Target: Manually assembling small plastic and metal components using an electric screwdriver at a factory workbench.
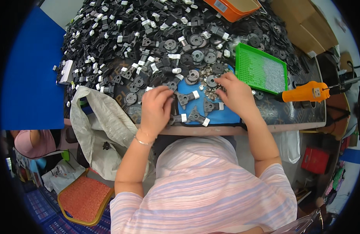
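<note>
My left hand [154,108] is curled, its fingertips at a black plastic part [171,85] with a white end, near the left edge of a blue mat [226,117]. My right hand [237,95] reaches over the mat's right side. Its thumb and forefinger are apart, the forefinger beside a grey round disc [211,81]. Small silvery metal pieces [209,93] lie heaped by those fingers. Between my hands rest several black three-armed parts with white ends, among them one bracket [184,99], a second bracket [212,106] and a third bracket [197,116].
A large heap of black-and-white parts [121,39] covers the table's far side. To the right are a green tray [241,64] of small clear pieces, an orange power screwdriver [306,92] and an orange bin [230,11]. A pale sack [104,113] hangs at the front left edge.
</note>
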Available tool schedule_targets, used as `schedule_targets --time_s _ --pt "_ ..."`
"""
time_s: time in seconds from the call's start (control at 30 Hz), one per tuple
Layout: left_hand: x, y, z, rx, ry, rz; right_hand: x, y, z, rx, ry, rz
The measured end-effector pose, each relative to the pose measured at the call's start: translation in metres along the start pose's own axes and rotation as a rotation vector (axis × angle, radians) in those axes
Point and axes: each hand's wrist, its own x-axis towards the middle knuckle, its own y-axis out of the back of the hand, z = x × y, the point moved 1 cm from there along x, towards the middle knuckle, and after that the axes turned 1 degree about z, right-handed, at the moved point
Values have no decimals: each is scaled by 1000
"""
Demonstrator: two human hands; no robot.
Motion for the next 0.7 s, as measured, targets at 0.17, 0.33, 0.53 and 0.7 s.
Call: schedule_targets --time_s 0.17,0.33,0.53,0.7 --pt "19 -12 -11 203 -171 -91 24 -19 -19 -8 105 -75" --pt "21 -11 -30 302 -203 -102 47 -34 -22 -85 114 -143" --pt "9 20 -26 -11 -30 -143 62 -46 -12 -116 109 -101" --pt "1 18 -22 -70 -67 -275 74 -39 -8 -193 72 -2"
